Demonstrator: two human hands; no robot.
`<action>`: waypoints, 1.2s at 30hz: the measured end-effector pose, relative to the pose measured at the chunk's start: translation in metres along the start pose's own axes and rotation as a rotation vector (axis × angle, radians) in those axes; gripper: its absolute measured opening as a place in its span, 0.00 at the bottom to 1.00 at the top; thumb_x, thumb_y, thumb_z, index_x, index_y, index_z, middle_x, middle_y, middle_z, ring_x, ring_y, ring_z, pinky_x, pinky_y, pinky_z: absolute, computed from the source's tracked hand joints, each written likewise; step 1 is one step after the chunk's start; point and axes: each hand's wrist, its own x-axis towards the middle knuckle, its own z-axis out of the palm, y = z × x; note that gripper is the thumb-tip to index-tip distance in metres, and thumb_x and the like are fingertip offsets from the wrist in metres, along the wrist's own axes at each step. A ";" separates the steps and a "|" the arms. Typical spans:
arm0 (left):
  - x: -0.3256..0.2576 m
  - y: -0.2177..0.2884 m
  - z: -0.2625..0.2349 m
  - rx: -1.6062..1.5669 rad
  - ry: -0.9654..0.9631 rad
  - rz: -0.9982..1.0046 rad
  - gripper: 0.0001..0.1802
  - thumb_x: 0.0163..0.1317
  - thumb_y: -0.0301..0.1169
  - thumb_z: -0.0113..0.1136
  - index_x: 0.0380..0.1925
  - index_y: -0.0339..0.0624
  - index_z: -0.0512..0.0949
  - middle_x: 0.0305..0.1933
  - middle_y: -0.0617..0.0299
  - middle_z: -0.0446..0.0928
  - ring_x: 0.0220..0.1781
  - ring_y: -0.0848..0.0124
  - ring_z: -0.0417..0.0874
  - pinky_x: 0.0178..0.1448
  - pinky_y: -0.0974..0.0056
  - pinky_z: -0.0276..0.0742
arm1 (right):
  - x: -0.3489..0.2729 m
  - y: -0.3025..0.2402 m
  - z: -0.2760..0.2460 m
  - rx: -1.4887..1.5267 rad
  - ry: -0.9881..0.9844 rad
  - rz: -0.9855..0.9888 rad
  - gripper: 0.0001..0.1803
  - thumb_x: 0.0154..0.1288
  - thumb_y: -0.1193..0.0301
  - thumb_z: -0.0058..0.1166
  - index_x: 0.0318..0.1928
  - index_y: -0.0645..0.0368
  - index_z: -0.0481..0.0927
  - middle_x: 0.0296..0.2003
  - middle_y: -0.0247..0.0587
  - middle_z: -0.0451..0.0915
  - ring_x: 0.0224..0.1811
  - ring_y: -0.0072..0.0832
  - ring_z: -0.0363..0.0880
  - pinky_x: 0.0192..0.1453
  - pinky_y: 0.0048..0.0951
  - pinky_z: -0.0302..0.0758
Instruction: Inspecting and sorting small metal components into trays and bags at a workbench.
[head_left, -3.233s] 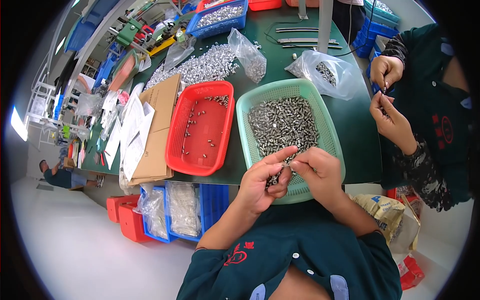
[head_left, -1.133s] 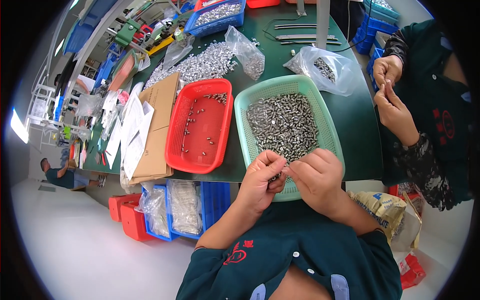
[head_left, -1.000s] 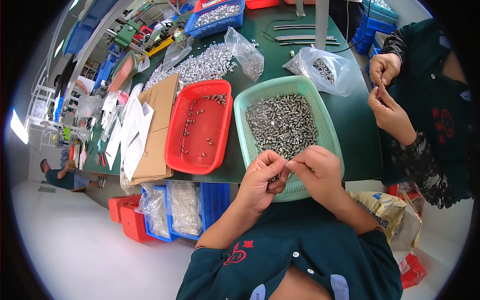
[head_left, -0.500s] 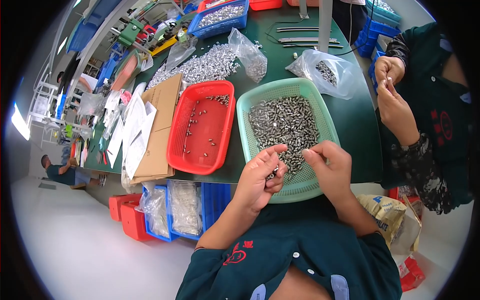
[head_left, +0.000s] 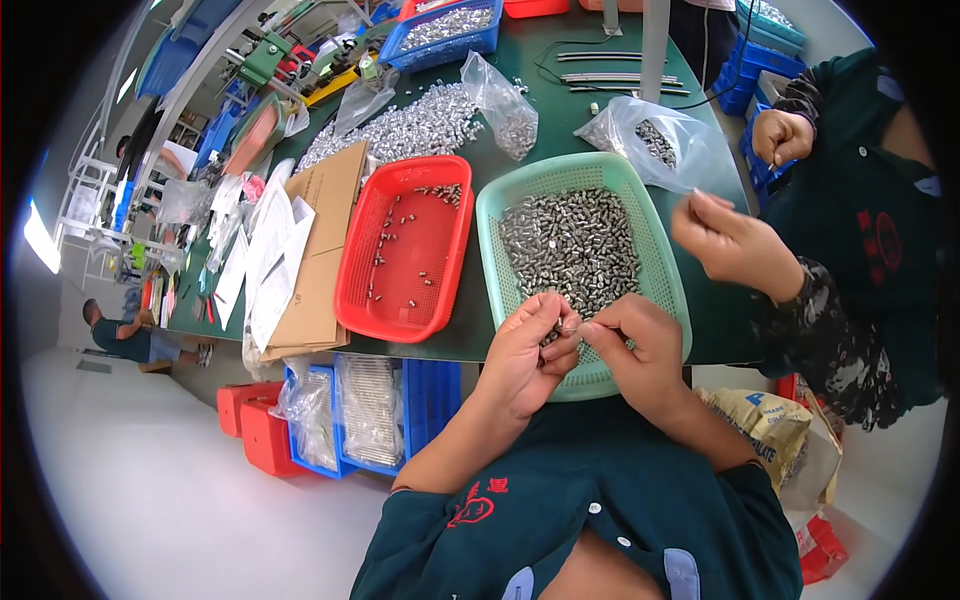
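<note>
My left hand (head_left: 530, 350) is curled over the near edge of a light green plastic basket (head_left: 485, 240), closed around a few small metal cylinders. Its thumb and forefinger pinch together. My right hand (head_left: 640, 350) meets it from the right, thumb and forefinger closed at the left fingertips on something tiny and thin that I cannot make out. Below and beyond both hands, the basket holds a heap of small dark silver metal cylinders (head_left: 570, 235). Left of it, a red plastic basket (head_left: 400, 290) contains several scattered cylinders of the same kind.
On the right, a co-worker's hand (head_left: 735, 245) reaches beside a clear bag of parts (head_left: 655, 145); the other hand (head_left: 783, 137) is farther back. Shiny parts (head_left: 410, 125) lie piled on the green table. Cardboard (head_left: 320, 240) and papers (head_left: 275, 270) flank the red basket. A post (head_left: 653, 50) stands behind.
My right hand has moved left and down to meet my left fingertips, which have closed together. The co-worker's hands have parted, one reaching left toward the bag.
</note>
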 end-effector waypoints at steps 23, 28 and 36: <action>-0.010 0.000 0.003 0.203 0.092 0.080 0.05 0.62 0.27 0.57 0.35 0.39 0.73 0.27 0.62 0.75 0.17 0.84 0.60 0.19 0.78 0.52 | 0.007 0.000 -0.007 -0.092 -0.074 0.044 0.06 0.53 0.76 0.61 0.25 0.63 0.77 0.19 0.39 0.74 0.22 0.28 0.72 0.25 0.26 0.67; -0.008 -0.003 0.002 0.174 0.037 0.071 0.04 0.62 0.27 0.57 0.35 0.40 0.73 0.27 0.63 0.74 0.17 0.84 0.60 0.19 0.78 0.52 | -0.002 0.008 0.003 0.132 -0.056 0.247 0.08 0.57 0.73 0.59 0.26 0.64 0.77 0.20 0.38 0.74 0.21 0.25 0.72 0.26 0.26 0.67; -0.011 0.006 0.010 0.199 0.071 0.045 0.08 0.66 0.31 0.50 0.38 0.38 0.74 0.30 0.61 0.73 0.19 0.83 0.59 0.20 0.78 0.52 | -0.002 0.009 -0.004 0.212 0.044 0.393 0.06 0.59 0.75 0.58 0.28 0.65 0.77 0.21 0.32 0.71 0.23 0.17 0.67 0.27 0.22 0.64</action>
